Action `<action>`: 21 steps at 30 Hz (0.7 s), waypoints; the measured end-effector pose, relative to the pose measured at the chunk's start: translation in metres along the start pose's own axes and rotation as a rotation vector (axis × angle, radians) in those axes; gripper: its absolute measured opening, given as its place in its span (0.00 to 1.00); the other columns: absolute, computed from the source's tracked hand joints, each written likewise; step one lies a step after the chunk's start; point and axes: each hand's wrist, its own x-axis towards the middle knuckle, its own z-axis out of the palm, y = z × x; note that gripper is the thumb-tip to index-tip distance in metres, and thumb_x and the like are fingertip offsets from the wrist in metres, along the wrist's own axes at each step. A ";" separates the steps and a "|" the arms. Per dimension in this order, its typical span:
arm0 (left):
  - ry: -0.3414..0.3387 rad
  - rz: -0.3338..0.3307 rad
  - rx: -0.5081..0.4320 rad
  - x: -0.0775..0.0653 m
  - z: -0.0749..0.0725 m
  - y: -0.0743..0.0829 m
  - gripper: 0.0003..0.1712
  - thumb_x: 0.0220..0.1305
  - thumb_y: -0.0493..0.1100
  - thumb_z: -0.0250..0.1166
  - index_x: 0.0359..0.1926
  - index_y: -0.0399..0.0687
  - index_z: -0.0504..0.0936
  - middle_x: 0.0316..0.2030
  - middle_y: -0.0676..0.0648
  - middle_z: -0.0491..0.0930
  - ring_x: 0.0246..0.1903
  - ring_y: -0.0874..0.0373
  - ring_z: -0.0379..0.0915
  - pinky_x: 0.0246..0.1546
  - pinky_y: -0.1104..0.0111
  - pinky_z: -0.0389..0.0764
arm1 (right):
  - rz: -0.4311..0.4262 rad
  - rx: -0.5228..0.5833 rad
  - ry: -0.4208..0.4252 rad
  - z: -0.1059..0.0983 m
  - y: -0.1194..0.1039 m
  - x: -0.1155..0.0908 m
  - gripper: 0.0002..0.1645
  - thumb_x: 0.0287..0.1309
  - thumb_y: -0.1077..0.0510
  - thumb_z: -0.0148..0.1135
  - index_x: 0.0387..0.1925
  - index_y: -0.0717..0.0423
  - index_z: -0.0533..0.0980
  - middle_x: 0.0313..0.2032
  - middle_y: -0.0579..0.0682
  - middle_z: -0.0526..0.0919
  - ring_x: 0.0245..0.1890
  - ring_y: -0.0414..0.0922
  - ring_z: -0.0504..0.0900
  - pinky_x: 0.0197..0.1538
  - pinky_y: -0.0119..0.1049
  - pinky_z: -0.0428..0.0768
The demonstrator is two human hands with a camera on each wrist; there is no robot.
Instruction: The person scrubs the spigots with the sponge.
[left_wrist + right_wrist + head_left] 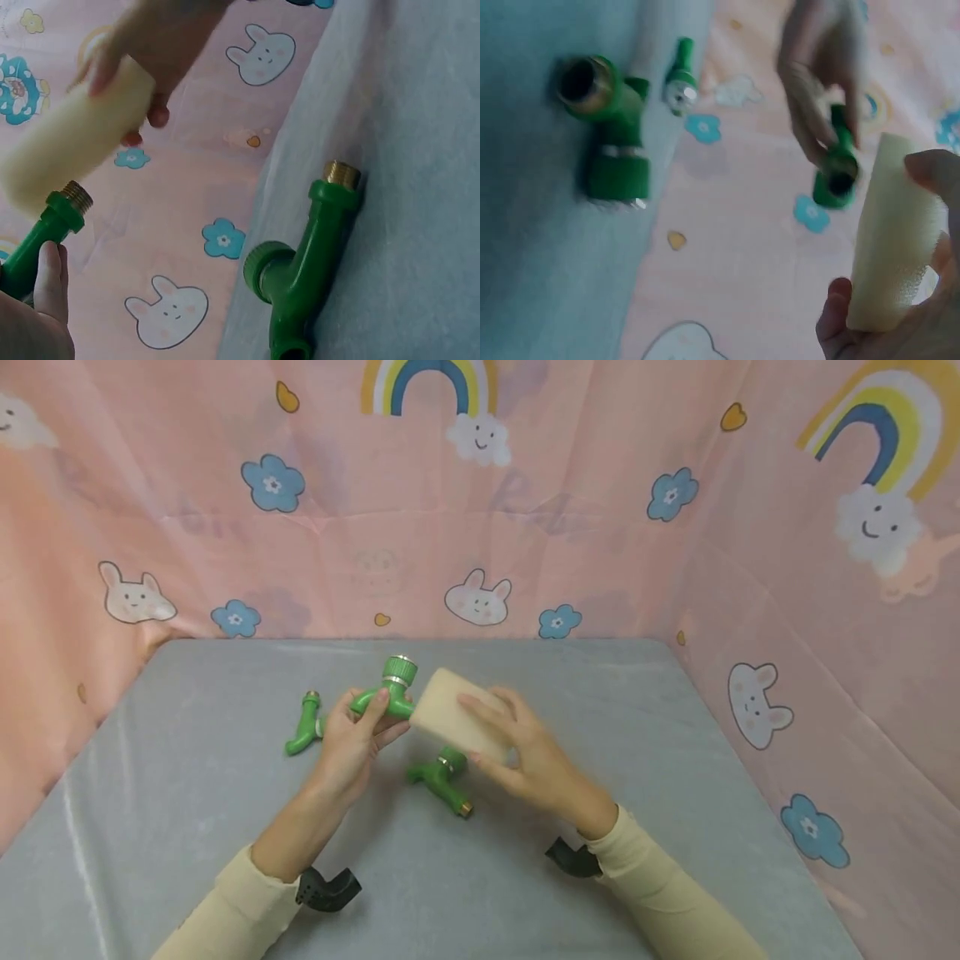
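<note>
A green tap (400,681) with a ribbed cap is pinched between the thumb and fingers of my left hand (351,743), raised over the table. In the left wrist view its brass threaded end (77,196) points up. My right hand (543,760) grips a cream-coloured sponge block (459,710) close to that tap; in the right wrist view a small gap lies between sponge (892,240) and tap (837,169). Under the hands a second green tap (440,781) lies on the table. A third green tap (306,724) lies left of my left hand, partly hidden by it.
A grey cloth covers the table (600,693). Pink printed curtains (570,552) rise behind it and along both sides. Black curved pieces (330,890) stick out from under both sleeves.
</note>
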 end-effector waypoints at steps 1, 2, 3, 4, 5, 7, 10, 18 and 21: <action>0.009 -0.009 -0.014 -0.001 0.000 0.001 0.09 0.78 0.44 0.53 0.39 0.47 0.65 0.40 0.55 0.88 0.41 0.64 0.87 0.51 0.67 0.87 | -0.019 -0.033 0.007 0.004 -0.001 0.000 0.39 0.61 0.56 0.70 0.72 0.46 0.68 0.65 0.63 0.68 0.56 0.56 0.75 0.45 0.42 0.84; 0.013 -0.011 -0.025 -0.001 0.001 0.001 0.09 0.78 0.44 0.53 0.38 0.48 0.65 0.40 0.55 0.88 0.40 0.64 0.87 0.51 0.67 0.87 | -0.032 -0.064 0.015 0.007 -0.001 0.000 0.39 0.60 0.56 0.71 0.72 0.46 0.69 0.65 0.64 0.68 0.58 0.57 0.75 0.47 0.44 0.84; 0.020 -0.010 -0.031 -0.001 0.001 0.002 0.09 0.78 0.44 0.53 0.37 0.48 0.65 0.40 0.55 0.88 0.40 0.64 0.87 0.50 0.66 0.87 | -0.037 -0.092 0.019 0.008 -0.001 0.000 0.39 0.59 0.56 0.72 0.71 0.46 0.70 0.64 0.64 0.68 0.58 0.58 0.75 0.47 0.46 0.85; 0.029 -0.005 -0.036 -0.001 0.000 0.003 0.09 0.78 0.44 0.53 0.37 0.48 0.66 0.39 0.56 0.88 0.39 0.65 0.87 0.51 0.66 0.87 | -0.034 -0.113 0.024 0.009 0.000 -0.001 0.39 0.57 0.57 0.72 0.70 0.46 0.71 0.64 0.65 0.69 0.58 0.59 0.75 0.47 0.47 0.85; 0.034 0.001 -0.031 -0.001 0.000 0.004 0.08 0.78 0.44 0.53 0.38 0.49 0.67 0.38 0.56 0.88 0.39 0.65 0.87 0.51 0.66 0.87 | -0.024 -0.122 0.027 0.008 0.000 -0.001 0.39 0.56 0.59 0.73 0.70 0.46 0.71 0.63 0.65 0.69 0.58 0.59 0.75 0.47 0.48 0.85; 0.043 0.016 -0.012 0.000 -0.002 0.005 0.07 0.78 0.45 0.53 0.40 0.49 0.68 0.37 0.57 0.87 0.40 0.66 0.86 0.53 0.65 0.86 | 0.000 -0.128 0.023 0.004 0.002 -0.001 0.39 0.55 0.60 0.72 0.69 0.45 0.73 0.63 0.64 0.69 0.58 0.59 0.74 0.48 0.48 0.85; 0.051 0.005 0.051 0.001 -0.005 0.004 0.09 0.78 0.49 0.52 0.45 0.50 0.68 0.41 0.55 0.84 0.42 0.66 0.85 0.55 0.65 0.85 | 0.037 -0.098 0.028 -0.004 0.003 -0.002 0.39 0.55 0.62 0.71 0.69 0.45 0.73 0.63 0.64 0.69 0.58 0.59 0.74 0.47 0.47 0.84; -0.093 -0.093 0.285 -0.002 0.001 -0.006 0.21 0.80 0.59 0.41 0.58 0.50 0.64 0.38 0.54 0.80 0.40 0.61 0.84 0.54 0.63 0.84 | -0.080 -0.043 0.093 -0.003 0.004 0.000 0.39 0.54 0.62 0.73 0.68 0.47 0.72 0.63 0.63 0.68 0.60 0.59 0.71 0.48 0.49 0.83; -0.210 -0.097 0.310 -0.004 0.004 -0.012 0.21 0.81 0.57 0.40 0.58 0.48 0.65 0.34 0.54 0.82 0.36 0.58 0.84 0.51 0.60 0.84 | -0.144 -0.107 0.094 0.003 0.004 0.001 0.39 0.52 0.62 0.74 0.67 0.48 0.73 0.62 0.64 0.69 0.62 0.61 0.70 0.51 0.53 0.83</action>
